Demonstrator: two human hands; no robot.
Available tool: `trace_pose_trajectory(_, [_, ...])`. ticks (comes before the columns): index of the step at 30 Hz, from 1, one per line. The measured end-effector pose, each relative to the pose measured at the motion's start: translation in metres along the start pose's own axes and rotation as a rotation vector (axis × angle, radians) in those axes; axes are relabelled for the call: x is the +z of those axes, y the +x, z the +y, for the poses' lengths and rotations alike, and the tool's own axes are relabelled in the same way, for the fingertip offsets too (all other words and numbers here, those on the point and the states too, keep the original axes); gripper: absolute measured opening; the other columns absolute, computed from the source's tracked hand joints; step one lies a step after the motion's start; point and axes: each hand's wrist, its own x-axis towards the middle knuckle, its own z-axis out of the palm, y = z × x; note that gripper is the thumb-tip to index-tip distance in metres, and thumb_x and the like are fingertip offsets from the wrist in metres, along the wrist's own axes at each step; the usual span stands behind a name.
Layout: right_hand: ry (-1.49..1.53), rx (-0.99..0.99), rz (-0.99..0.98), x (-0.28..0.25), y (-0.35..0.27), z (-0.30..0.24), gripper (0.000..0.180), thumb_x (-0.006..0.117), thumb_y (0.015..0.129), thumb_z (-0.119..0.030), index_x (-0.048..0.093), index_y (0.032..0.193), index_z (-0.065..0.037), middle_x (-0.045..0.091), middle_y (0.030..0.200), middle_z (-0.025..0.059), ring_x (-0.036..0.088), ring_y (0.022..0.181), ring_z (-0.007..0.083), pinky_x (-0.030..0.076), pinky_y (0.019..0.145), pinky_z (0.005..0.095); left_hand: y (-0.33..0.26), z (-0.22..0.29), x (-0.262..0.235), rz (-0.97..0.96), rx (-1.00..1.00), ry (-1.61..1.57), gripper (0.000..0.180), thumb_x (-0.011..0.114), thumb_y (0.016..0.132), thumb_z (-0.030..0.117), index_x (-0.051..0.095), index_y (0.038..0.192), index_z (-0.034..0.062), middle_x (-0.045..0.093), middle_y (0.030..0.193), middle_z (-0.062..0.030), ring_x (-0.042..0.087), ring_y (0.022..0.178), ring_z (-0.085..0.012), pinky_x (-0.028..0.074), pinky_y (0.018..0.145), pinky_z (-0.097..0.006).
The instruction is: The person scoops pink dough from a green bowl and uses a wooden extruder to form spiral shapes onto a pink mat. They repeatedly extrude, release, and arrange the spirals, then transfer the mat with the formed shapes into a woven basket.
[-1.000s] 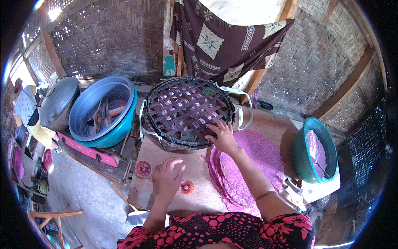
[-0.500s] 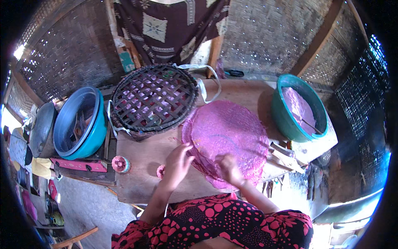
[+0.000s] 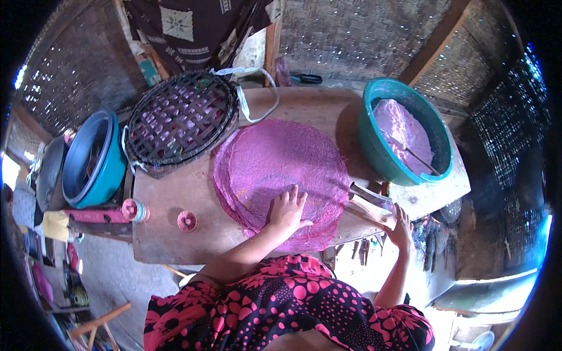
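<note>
A stack of round pink sheets with frayed edges lies at the middle of the wooden table. My left hand rests palm down near the front of the stack, fingers spread, holding nothing. At the table's right front edge, my right hand has its fingers and thumb around the near end of a pale wooden piece. A dark, hollow-looking piece lies beside it. Beyond them stands a green basin holding pale pink powdery stuff and a thin stick.
A dark woven basket with a lattice lid and white strap sits at the back left. Two small pink ring-shaped things, one nearer and one with a striped side, stand at left. Farther left are a blue tub and bamboo walls.
My left hand has moved right, onto the pink stack. My right hand has left the stack and gone right to the pale wooden piece. The whole view has shifted.
</note>
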Motion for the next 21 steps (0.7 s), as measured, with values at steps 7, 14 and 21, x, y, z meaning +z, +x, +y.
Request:
trace_pose_trajectory(7, [0.004,-0.224,-0.063,0.000,0.033,0.027,0.108,0.089,0.064,-0.029,0.029,0.152,-0.011,0.046,0.145,0.0154,0.040,0.136,0.0375,0.030,0.112,0.0572,0.028,0.049,0.005,0.041,-0.130,-0.012,0.092,0.058,0.083,0.072,0.046,0.146,0.0056,0.034,0.155,-0.0226,0.051,0.121,-0.0340,0.045,0.093,-0.048])
trace_pose_trajectory(14, [0.642,-0.447,-0.363,-0.049,0.019,-0.004,0.092,0.091,0.060,-0.034,0.051,0.131,0.008,0.063,0.120,0.0195,0.062,0.114,0.0289,0.049,0.099,0.0427,0.038,0.039,-0.059,0.145,-0.011,-1.131,0.092,0.054,0.092,0.062,0.020,0.155,0.0034,0.030,0.157,-0.0222,0.034,0.143,-0.0376,0.031,0.117,-0.053])
trace_pose_trajectory(21, [1.296,-0.750,-1.530,-0.071,0.030,-0.129,0.108,0.059,0.079,-0.077,0.040,0.144,0.007,0.058,0.127,0.0242,0.063,0.108,0.0306,0.053,0.090,0.0416,0.028,0.008,-0.220,0.379,0.822,-2.166,0.107,0.022,0.083,0.087,0.033,0.152,0.0060,0.036,0.154,-0.0240,0.043,0.136,-0.0449,0.033,0.114,-0.057])
